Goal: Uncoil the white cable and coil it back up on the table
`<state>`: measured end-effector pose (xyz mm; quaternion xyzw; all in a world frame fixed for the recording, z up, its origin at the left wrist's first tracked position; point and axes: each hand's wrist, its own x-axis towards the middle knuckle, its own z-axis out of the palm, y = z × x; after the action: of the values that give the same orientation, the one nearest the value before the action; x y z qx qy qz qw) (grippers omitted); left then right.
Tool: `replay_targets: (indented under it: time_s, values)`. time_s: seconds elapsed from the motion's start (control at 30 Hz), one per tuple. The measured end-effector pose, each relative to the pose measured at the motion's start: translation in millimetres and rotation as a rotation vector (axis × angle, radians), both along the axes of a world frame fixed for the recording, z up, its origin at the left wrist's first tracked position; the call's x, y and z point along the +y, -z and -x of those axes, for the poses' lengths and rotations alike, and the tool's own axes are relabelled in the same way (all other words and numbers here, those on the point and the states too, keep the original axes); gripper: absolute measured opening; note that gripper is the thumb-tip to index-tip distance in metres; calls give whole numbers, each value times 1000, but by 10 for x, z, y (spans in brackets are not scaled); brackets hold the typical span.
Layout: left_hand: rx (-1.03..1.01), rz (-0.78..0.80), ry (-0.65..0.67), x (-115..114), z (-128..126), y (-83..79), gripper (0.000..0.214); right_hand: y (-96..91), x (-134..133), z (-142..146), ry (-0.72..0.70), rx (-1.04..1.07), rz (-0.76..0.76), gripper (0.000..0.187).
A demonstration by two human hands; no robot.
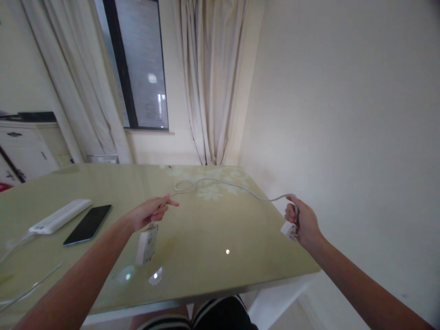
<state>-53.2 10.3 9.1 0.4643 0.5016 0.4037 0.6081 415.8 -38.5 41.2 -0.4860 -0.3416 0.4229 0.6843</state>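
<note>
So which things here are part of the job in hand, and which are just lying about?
In hand:
- white cable, held in both hands
- white block, hanging below left hand
- white plug, at right hand

Apparently just lying about:
- dark-screened phone
- white power strip
- thin white cord, lower left

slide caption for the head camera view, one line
At a glossy table, a white cable runs from the left hand, above a white block, to the right hand, above a white plug.
</note>
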Motion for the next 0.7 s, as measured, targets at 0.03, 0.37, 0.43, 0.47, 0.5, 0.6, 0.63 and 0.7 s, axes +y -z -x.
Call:
replay_targets:
  time_s: [0.03, 0.37, 0.43, 0.47, 0.5, 0.6, 0.63, 0.7]
  values:
    - [-200, 92, 30, -10, -45, 8, 27, -4, -1, -2, -2, -1, 4, 42]
    - [384, -727, -616, 319, -69, -529, 22, -43, 1, -151, 138, 76, -43, 31]
    - [978, -779, -452, 410, -140, -731, 22, -71, -6, -137, 177, 133, -46, 25]
    - [1225, -743, -345, 437, -206, -795, 23, -85, -13, -118, 182, 155, -52, 23]
    - [1420, -693, -257, 451, -286, -827, 25, -101, -23, -93, 180, 168, -65, 22]
    - [1682, -583, -96, 436, -505, -746, 31, -173, -70, -35, 154, 157, -137, 23]
    - [1687, -572, -67, 424, -540, -680, 31, -220, -88, -37, 145, 147, -164, 23]
    - [1648, -558, -40, 404, -519, -555, 25, -379, -127, -100, 138, 148, -226, 21]
